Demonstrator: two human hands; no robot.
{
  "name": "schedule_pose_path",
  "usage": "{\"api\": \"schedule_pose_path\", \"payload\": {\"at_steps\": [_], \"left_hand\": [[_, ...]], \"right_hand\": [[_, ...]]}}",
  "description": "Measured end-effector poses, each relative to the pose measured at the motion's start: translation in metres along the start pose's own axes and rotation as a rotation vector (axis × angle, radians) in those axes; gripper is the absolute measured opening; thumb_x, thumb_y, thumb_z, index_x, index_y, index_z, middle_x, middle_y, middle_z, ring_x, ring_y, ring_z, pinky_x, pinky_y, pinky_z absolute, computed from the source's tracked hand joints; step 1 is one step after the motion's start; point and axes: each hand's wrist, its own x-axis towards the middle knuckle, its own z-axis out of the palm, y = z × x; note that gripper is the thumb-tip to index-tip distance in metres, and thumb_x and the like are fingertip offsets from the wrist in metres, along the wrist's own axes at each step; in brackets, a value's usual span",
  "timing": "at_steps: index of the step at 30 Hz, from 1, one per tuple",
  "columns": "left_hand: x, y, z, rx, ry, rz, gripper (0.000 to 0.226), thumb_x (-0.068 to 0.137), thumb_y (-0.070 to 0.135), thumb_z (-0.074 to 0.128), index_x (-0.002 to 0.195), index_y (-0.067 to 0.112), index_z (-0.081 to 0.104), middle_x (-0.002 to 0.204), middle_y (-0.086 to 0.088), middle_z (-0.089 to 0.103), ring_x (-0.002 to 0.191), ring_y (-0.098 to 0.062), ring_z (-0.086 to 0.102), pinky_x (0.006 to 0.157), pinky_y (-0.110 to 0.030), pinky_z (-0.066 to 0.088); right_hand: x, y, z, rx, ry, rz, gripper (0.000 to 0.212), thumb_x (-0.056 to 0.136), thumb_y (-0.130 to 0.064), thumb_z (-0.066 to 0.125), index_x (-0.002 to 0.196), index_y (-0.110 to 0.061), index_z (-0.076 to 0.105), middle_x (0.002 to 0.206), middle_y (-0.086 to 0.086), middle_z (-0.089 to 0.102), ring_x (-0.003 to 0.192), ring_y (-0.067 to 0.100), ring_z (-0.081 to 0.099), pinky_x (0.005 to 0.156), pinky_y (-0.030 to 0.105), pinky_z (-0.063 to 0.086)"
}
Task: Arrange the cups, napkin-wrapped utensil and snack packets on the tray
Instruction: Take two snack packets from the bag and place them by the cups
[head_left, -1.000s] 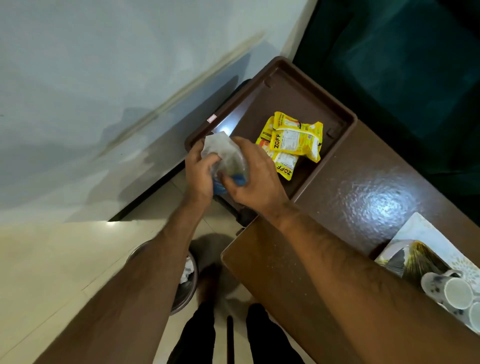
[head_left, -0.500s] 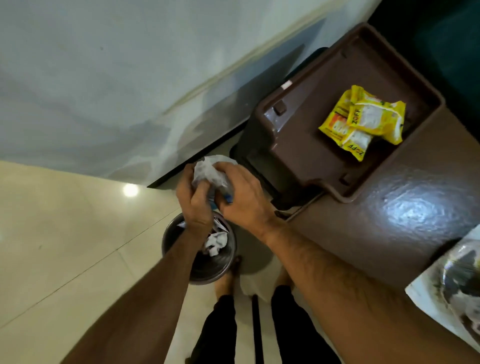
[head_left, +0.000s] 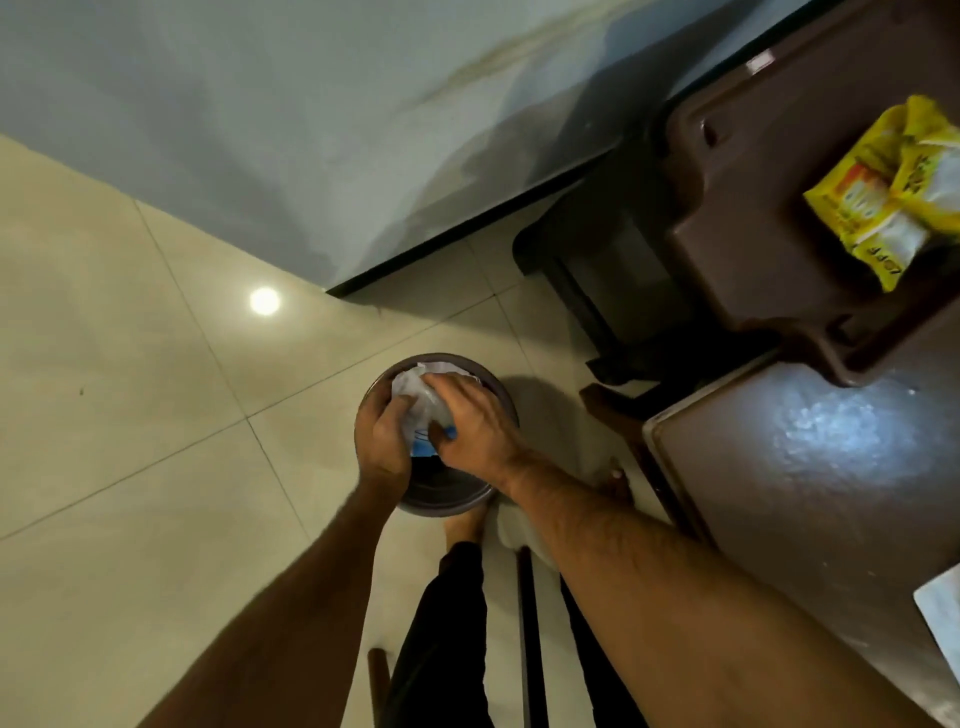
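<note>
head view: both hands (head_left: 431, 436) hide most of the napkin bundle (head_left: 418, 402).

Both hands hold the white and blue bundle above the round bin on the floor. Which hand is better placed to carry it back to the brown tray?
Probably the right hand: the tray lies on its side, and it already grips the bundle.

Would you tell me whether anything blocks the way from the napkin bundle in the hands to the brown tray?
Nothing visible does. Both hands, left hand and right hand, hold the napkin bundle over the bin; the tray holds only yellow packets.
</note>
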Motion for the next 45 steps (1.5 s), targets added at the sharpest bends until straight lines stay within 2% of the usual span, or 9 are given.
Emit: {"api": "schedule_pose_path", "payload": {"at_steps": [6, 11, 14, 17, 23, 32, 36, 39, 45], "left_hand": [[0.014, -0.042, -0.004, 0.104, -0.043, -0.198, 0.032, 0.103, 0.024, 0.057, 0.134, 0.016, 0.055, 0.112, 0.001, 0.069, 0.088, -0.005, 0.07, 0.067, -0.018, 0.054], [0.024, -0.072, 0.006, 0.634, -0.004, -0.272, 0.058, 0.099, 0.03, 0.057, 0.151, 0.016, 0.039, 0.148, -0.015, 0.041, 0.137, -0.035, 0.042, 0.115, -0.051, 0.041], [0.025, -0.085, 0.014, 0.715, -0.001, -0.318, 0.065, 0.095, 0.026, 0.061, 0.152, 0.013, 0.033, 0.155, -0.021, 0.026, 0.144, -0.042, 0.03, 0.122, -0.053, 0.031], [0.024, -0.097, 0.021, 0.714, -0.166, -0.378, 0.058, 0.102, 0.034, 0.054, 0.15, 0.006, 0.038, 0.151, -0.025, 0.044, 0.136, -0.043, 0.049, 0.114, -0.05, 0.043], [0.025, -0.09, 0.018, 0.769, -0.21, -0.441, 0.05, 0.099, 0.021, 0.051, 0.146, 0.006, 0.046, 0.144, -0.023, 0.056, 0.129, -0.041, 0.055, 0.11, -0.047, 0.047], [0.005, -0.015, 0.047, 1.099, -0.003, 0.144, 0.059, 0.104, 0.038, 0.045, 0.154, 0.011, 0.032, 0.157, -0.017, 0.04, 0.148, -0.034, 0.035, 0.126, -0.051, 0.025], [-0.006, 0.032, 0.069, 1.123, -0.017, 0.395, 0.065, 0.101, 0.041, 0.044, 0.156, 0.011, 0.03, 0.161, -0.015, 0.033, 0.151, -0.031, 0.029, 0.128, -0.049, 0.02], [-0.018, 0.074, 0.093, 1.131, -0.008, 0.619, 0.064, 0.099, 0.041, 0.036, 0.154, 0.009, 0.033, 0.158, -0.015, 0.037, 0.148, -0.031, 0.035, 0.126, -0.05, 0.025], [-0.045, 0.15, 0.155, 1.141, -0.003, 0.982, 0.057, 0.098, 0.036, 0.039, 0.143, 0.003, 0.051, 0.145, -0.018, 0.056, 0.137, -0.032, 0.053, 0.12, -0.049, 0.038]], "right_hand": [[0.007, 0.025, 0.029, -0.177, -0.148, -0.004, 0.072, 0.081, -0.015, 0.08, 0.143, -0.023, 0.045, 0.147, 0.01, 0.032, 0.136, 0.031, 0.042, 0.108, 0.046, 0.051], [0.012, 0.033, 0.044, -0.544, -0.228, 0.121, 0.073, 0.08, -0.028, 0.08, 0.142, -0.018, 0.042, 0.137, 0.013, 0.058, 0.133, 0.034, 0.046, 0.108, 0.049, 0.045], [0.013, 0.042, 0.064, -0.397, -0.347, 0.26, 0.078, 0.086, -0.024, 0.077, 0.148, -0.015, 0.031, 0.128, 0.018, 0.063, 0.115, 0.035, 0.064, 0.09, 0.043, 0.057], [0.01, 0.05, 0.074, -0.212, -0.614, 0.401, 0.089, 0.092, -0.029, 0.071, 0.16, -0.015, 0.015, 0.152, 0.021, 0.045, 0.137, 0.04, 0.047, 0.112, 0.049, 0.044], [0.008, 0.051, 0.062, -0.21, -0.549, 0.397, 0.043, 0.097, -0.026, 0.064, 0.134, -0.008, 0.053, 0.135, 0.018, 0.061, 0.126, 0.037, 0.057, 0.105, 0.046, 0.049], [0.011, 0.017, -0.013, -0.364, -0.189, 0.147, 0.077, 0.086, -0.036, 0.077, 0.149, -0.012, 0.039, 0.152, 0.013, 0.043, 0.14, 0.028, 0.04, 0.118, 0.04, 0.039], [0.003, 0.002, -0.072, -0.388, 0.055, 0.06, 0.078, 0.082, -0.03, 0.079, 0.147, -0.006, 0.041, 0.144, 0.015, 0.046, 0.129, 0.026, 0.047, 0.106, 0.038, 0.051], [-0.002, -0.006, -0.118, -0.446, 0.245, -0.04, 0.066, 0.079, -0.024, 0.078, 0.136, -0.002, 0.054, 0.134, 0.017, 0.057, 0.119, 0.026, 0.058, 0.094, 0.038, 0.058], [-0.02, -0.008, -0.216, -0.462, 0.404, -0.064, 0.075, 0.082, -0.025, 0.077, 0.146, -0.003, 0.044, 0.14, 0.015, 0.053, 0.126, 0.028, 0.049, 0.111, 0.036, 0.046]]}}
